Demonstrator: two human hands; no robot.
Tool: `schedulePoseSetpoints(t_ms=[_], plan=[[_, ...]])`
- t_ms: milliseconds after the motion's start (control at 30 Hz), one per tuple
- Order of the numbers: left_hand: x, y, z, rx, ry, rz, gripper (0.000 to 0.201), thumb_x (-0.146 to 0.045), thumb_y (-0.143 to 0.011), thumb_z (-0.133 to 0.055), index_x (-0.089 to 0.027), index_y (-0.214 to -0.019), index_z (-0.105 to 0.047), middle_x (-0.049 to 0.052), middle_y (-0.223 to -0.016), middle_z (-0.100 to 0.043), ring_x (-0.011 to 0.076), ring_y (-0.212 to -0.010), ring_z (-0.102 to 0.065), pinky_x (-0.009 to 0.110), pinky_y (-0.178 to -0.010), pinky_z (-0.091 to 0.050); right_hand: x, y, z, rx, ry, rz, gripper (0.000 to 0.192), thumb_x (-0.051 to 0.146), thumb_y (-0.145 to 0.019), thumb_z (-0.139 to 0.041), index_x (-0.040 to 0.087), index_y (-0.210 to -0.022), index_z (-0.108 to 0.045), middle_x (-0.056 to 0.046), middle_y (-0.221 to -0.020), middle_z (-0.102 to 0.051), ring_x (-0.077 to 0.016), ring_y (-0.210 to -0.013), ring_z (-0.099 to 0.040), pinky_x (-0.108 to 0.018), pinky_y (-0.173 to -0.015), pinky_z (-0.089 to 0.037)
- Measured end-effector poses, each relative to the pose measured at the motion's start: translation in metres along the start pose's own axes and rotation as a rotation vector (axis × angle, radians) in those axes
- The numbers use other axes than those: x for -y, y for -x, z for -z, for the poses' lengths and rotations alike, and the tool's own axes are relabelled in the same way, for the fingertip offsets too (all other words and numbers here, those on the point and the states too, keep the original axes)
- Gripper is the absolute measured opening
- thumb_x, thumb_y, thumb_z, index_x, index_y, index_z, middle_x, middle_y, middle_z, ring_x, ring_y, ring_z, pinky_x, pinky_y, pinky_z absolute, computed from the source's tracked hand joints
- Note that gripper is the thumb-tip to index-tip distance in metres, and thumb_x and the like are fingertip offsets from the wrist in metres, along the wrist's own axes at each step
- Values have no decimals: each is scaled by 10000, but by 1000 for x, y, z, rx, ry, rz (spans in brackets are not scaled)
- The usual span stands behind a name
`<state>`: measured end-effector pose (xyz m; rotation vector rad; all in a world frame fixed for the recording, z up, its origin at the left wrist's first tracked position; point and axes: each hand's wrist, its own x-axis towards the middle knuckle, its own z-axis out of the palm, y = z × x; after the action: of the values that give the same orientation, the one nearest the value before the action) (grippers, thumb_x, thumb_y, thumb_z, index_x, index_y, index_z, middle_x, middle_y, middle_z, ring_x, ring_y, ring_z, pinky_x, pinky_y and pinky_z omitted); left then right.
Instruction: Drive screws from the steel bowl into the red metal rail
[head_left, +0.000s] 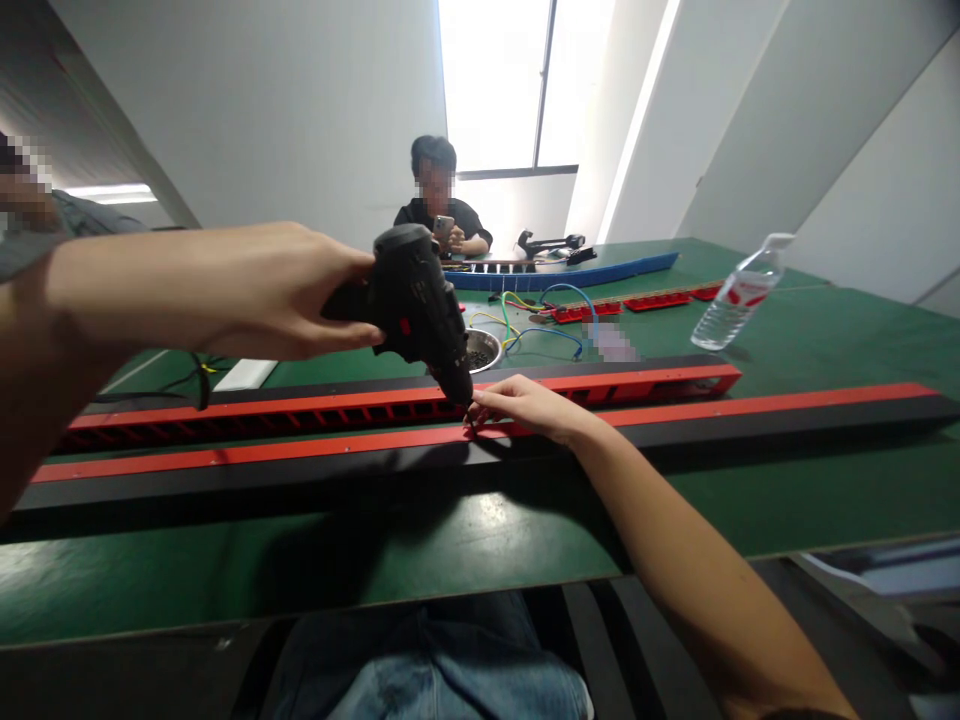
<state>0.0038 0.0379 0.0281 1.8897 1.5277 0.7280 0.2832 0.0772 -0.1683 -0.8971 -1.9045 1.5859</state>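
Screwdriver (416, 300) gripped in left hand (247, 290) points tip-down at the crosswise rail (750, 412); right hand (525, 405) fingertips pinch beside it.

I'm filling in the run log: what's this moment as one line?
left hand: grips driver, tip down at strip | right hand: fingertips on strip beside tip | behind: bowl, bottle

left hand (247, 290): grips power screwdriver (420, 305) | right hand (525, 405): fingertips on near red-black rail (750, 415)
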Motion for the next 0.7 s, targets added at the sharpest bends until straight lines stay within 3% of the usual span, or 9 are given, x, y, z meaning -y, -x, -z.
schedulePoseSetpoints(t_ms=[100, 200, 300, 400, 533, 700], plan=[[-3, 9, -22, -23, -424, -280, 499, -310, -710, -821, -22, -1105, -718, 54, -1118, -740, 376, -1373, -512, 135, -754, -420, -2, -1, 2, -18, 74, 77, 510, 630, -919, -612, 152, -947, -786, -97, -978, -775, -226, -922, -701, -319, -840, -513], [-13, 18, -45, -190, -617, -419, 529, -447, -856, -638, 8, -1124, -666, 94, -1206, -713, 418, -1423, -430, 227, -826, -418, -1, -1, 3, -33, 115, 105, 487, 608, -942, -588, 160, -949, -777, -81, -977, -769, -217, -908, -684, -316, -851, -494], [-20, 22, -57, -278, -823, -516, 545, -460, -914, -506, 18, -1138, -639, 112, -1152, -730, 426, -1328, -532, 365, -911, -417, 1, 0, 3, -33, 122, 96, 467, 588, -947, -586, 158, -931, -766, -74, -953, -760, -209, -881, -674, -304, -830, -488], [-21, 21, -59, -345, -1001, -550, 519, -481, -909, -548, -32, -1150, -643, 133, -1011, -759, 419, -1128, -682, 478, -926, -439, 2, 0, 3, -32, 117, 83, 460, 581, -942, -596, 150, -917, -756, -75, -937, -753, -205, -870, -667, -297, -822, -485], [-23, 18, -60, -358, -1156, -530, 438, -505, -898, -598, -109, -1076, -655, 155, -811, -734, 427, -879, -748, 522, -808, -513, -2, -2, 5, -26, 110, 74, 487, 606, -935, -590, 148, -943, -754, -82, -958, -753, -210, -880, -665, -304, -830, -485], [-25, 17, -59, -345, -1183, -499, 398, -504, -938, -532, -129, -1020, -638, 107, -721, -678, 438, -850, -748, 556, -785, -521, -6, -3, 6, -12, 107, 83, 505, 620, -942, -570, 148, -950, -748, -84, -950, -748, -205, -870, -661, -307, -824, -489]])
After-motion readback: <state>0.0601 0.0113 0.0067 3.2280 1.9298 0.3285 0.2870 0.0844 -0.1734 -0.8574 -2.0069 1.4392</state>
